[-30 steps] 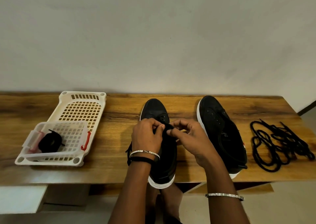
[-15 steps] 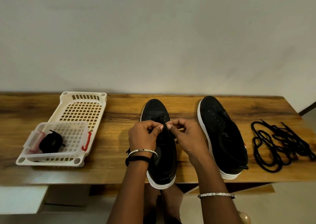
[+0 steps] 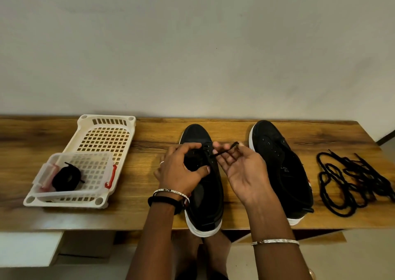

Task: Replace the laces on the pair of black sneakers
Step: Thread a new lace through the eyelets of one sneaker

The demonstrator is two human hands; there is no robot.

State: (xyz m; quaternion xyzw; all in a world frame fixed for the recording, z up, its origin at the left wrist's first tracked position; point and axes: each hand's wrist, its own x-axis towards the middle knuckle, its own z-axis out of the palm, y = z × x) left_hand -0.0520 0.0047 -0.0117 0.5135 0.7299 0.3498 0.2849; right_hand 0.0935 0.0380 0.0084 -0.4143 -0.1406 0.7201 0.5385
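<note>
— Where's the lace?
— Centre frame, above the middle sneaker. The right hand pinches its end; the left hand curls round the upper.
— Advice?
— Pinch near the tip and feed it straight into the eyelet (tiny, black on black), steadying the flap.

hands at a black sneaker
the left hand gripped its upper, the right hand pinched a lace end; another sneaker and loose laces lay to the right.
</note>
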